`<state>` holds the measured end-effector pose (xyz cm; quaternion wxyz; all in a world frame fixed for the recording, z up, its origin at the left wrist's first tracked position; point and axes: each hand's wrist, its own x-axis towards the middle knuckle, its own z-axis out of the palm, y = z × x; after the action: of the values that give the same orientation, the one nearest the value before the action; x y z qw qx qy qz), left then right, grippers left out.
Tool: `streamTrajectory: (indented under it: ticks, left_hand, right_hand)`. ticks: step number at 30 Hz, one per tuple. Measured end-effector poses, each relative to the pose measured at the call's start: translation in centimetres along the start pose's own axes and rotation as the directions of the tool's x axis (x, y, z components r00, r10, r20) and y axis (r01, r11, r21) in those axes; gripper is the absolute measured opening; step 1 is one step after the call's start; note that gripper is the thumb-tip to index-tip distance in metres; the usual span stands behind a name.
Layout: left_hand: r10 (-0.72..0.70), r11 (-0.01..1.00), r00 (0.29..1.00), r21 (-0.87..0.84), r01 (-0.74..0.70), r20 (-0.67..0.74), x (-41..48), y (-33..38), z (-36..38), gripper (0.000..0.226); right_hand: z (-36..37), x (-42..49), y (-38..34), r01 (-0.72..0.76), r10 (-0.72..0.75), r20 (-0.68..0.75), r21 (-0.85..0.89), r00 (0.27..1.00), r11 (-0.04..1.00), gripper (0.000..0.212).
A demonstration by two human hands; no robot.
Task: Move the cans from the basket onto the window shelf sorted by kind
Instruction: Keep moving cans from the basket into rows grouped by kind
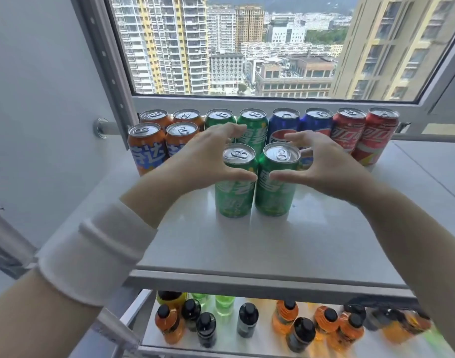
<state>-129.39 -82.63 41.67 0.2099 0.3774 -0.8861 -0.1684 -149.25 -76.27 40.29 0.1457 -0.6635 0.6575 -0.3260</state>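
Observation:
Two green cans stand upright side by side on the white window shelf [247, 244], in front of the back row. My left hand [208, 156] curves in a wide C round the left green can [234, 200], thumb across its front and fingers spread behind its top. In the same way my right hand [321, 164] brackets the right green can [275, 197]. Neither hand visibly clamps its can. Along the window stand several orange cans [146, 148], two more green cans [253, 125], two blue cans [285, 125] and two red cans [376, 135]. The basket is out of view.
The window frame [247, 102] runs right behind the back row. A metal rail [105, 127] sticks out of the wall at the left. Below the shelf's front edge, a lower level holds several bottles [285, 321] with orange, green and dark contents.

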Motion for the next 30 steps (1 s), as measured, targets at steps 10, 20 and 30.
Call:
streamTrajectory:
  ticks: [10, 20, 30]
  left_hand:
    - [0.096, 0.964, 0.971, 0.223, -0.145, 0.219, 2.6, -0.1, -2.1, 0.073]
    - [0.039, 0.948, 0.978, 0.301, -0.102, 0.206, 5.0, -1.8, -3.1, 0.066]
    - [-0.005, 0.954, 0.983, 0.297, -0.050, 0.182, 6.5, -3.1, -3.3, 0.070]
  right_hand:
    - [-1.0, 1.9, -0.7, -0.104, 0.103, 0.055, 0.021, 0.993, 0.994, 0.071]
    - [-0.8, 5.2, -1.7, -0.163, 0.159, 0.062, 0.062, 0.985, 0.985, 0.060]
    - [0.9, 7.6, -2.3, -0.155, 0.154, 0.044, 0.025, 0.987, 0.988, 0.070]
